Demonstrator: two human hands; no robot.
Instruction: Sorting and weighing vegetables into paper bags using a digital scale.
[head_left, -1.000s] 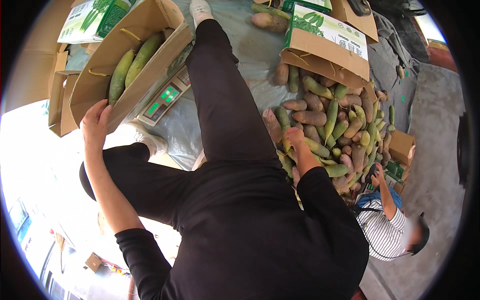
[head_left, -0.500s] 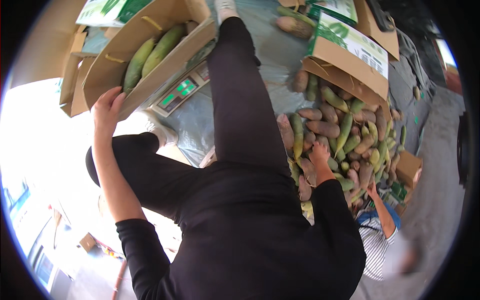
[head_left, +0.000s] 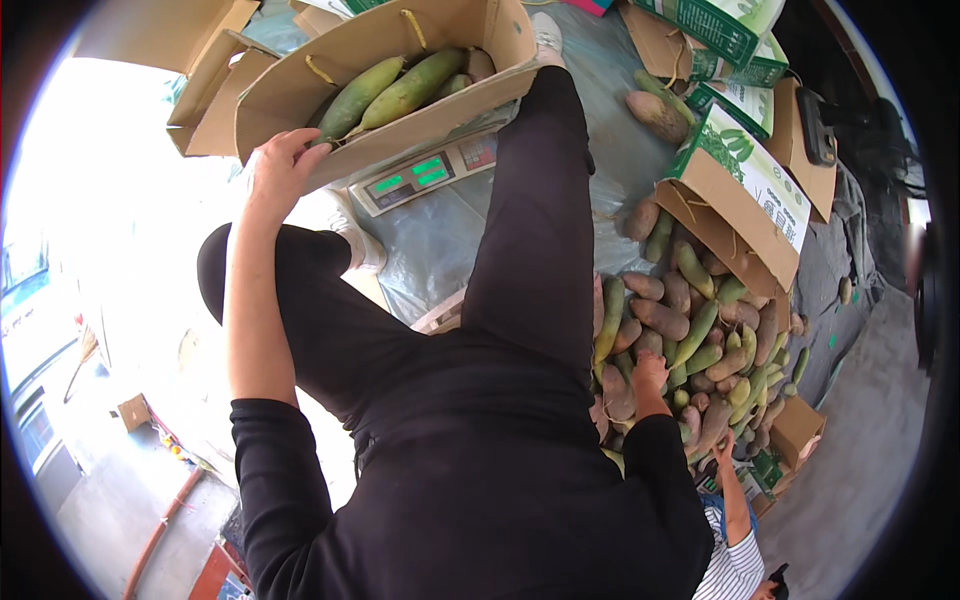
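At the upper left, my left hand (head_left: 280, 172) grips the near rim of an open cardboard box (head_left: 420, 108), thumb and fingers bent over its edge. Inside lie several long green radishes (head_left: 412, 88) and a brownish one (head_left: 480, 66). Under the box is a weighing scale (head_left: 425, 175) with lit green digits. My right hand (head_left: 650, 374) reaches into a heap of green and reddish-brown radishes (head_left: 690, 345) on the right. Its fingers close round a brownish radish (head_left: 648, 344), which still lies among the others; the fingertips are partly hidden.
Another person's hand (head_left: 724, 452) touches the heap's near end. A printed white and green carton (head_left: 740, 200) lies tipped beyond the heap, with more cartons (head_left: 720, 35) behind. Clear plastic sheeting (head_left: 625, 120) covers the floor. My legs (head_left: 535, 220) stand between box and heap.
The whole view has shifted, so the box and heap sit further right, and the heap lower. Both hands keep about the same places on the box and in the heap.
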